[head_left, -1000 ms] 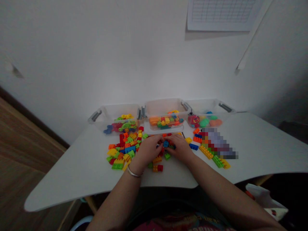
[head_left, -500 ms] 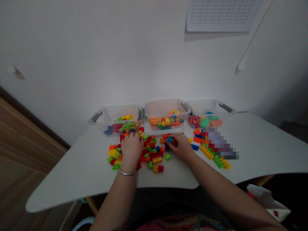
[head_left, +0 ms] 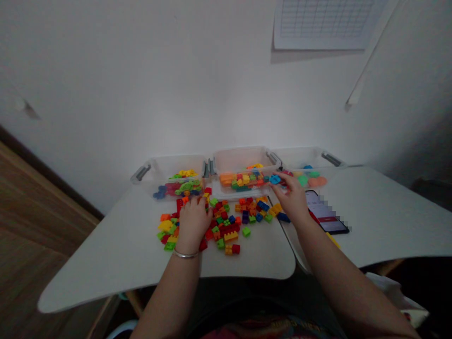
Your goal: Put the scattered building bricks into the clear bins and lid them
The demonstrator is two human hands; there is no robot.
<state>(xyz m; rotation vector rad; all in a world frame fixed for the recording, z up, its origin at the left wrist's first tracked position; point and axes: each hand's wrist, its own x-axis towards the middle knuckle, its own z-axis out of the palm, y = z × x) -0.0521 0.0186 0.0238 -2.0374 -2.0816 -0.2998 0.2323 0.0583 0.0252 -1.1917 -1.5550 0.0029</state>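
Three bins stand side by side at the rear of the table (head_left: 106,263), before the wall (head_left: 176,94): a left bin (head_left: 178,164), a middle bin (head_left: 240,157) and a right bin (head_left: 300,158), each containing toys (head_left: 187,187). Loose blocks (head_left: 226,228) lie spread before the left and middle bins. The left hand (head_left: 193,219) is over their left portion; the right hand (head_left: 291,197), at their right rear, holds a piece (head_left: 275,179) near the middle bin's right end. A phone (head_left: 325,214) lies right of the right forearm (head_left: 335,254).
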